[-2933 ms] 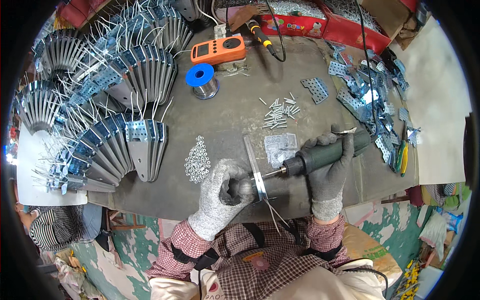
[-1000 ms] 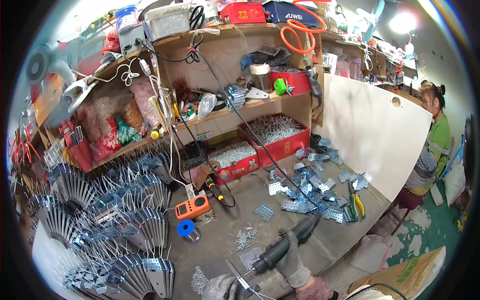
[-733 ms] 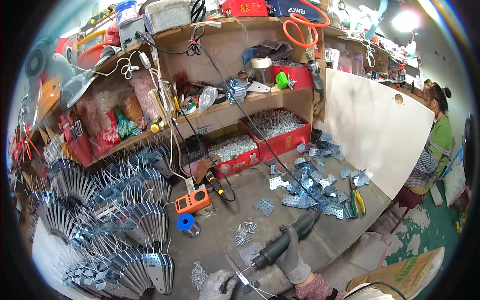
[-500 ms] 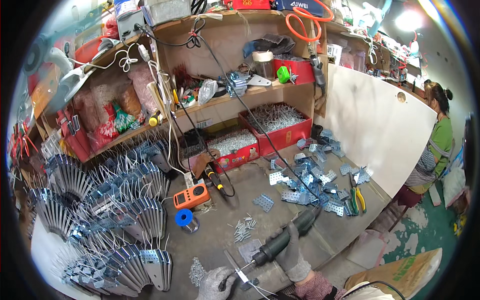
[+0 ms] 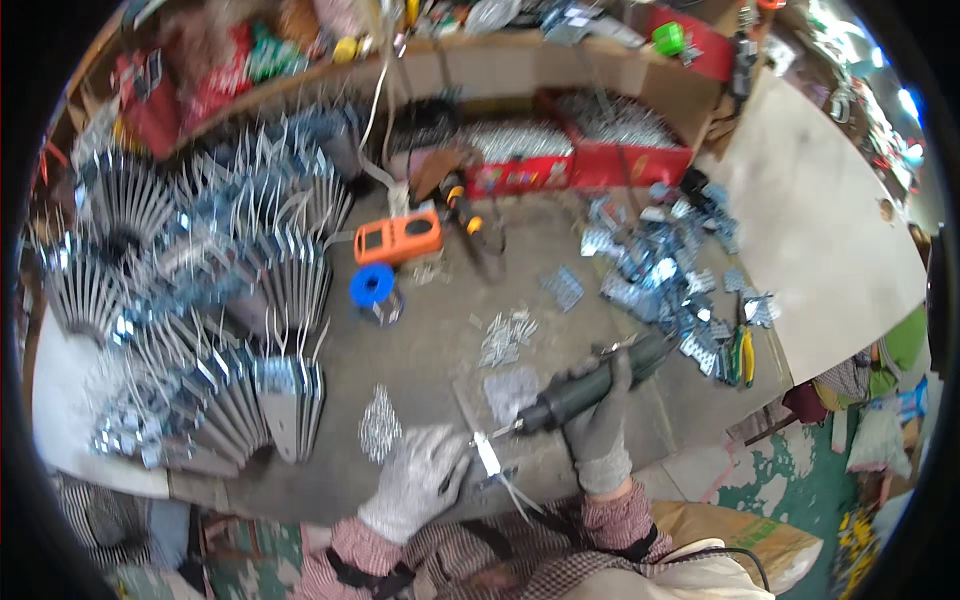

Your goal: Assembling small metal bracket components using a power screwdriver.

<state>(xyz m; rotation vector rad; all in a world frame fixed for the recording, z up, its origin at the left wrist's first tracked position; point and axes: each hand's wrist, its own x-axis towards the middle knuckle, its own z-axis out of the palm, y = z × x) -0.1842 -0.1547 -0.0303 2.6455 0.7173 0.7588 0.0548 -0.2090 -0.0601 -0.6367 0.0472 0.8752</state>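
Note:
My right hand (image 5: 597, 428), in a grey glove, grips a dark green electric screwdriver (image 5: 585, 387) whose tip points left and down at a thin metal strip (image 5: 488, 457). My left hand (image 5: 418, 478), in a white speckled glove, holds that strip at the near edge of the grey workbench (image 5: 430, 350). A small pile of screws (image 5: 503, 338) lies just beyond the screwdriver. A flat patch of small fasteners (image 5: 379, 424) sits beside my left hand.
Fanned stacks of metal plates (image 5: 250, 300) fill the left of the bench. An orange meter (image 5: 398, 238) and a blue spool (image 5: 372, 286) sit behind. Loose metal brackets (image 5: 660, 270) and yellow-handled pliers (image 5: 742, 355) lie to the right, red trays of parts (image 5: 570, 150) at the back.
The view has tilted back down from the shelves to the bench. Both hands stay on the screwdriver and the metal strip at the near edge.

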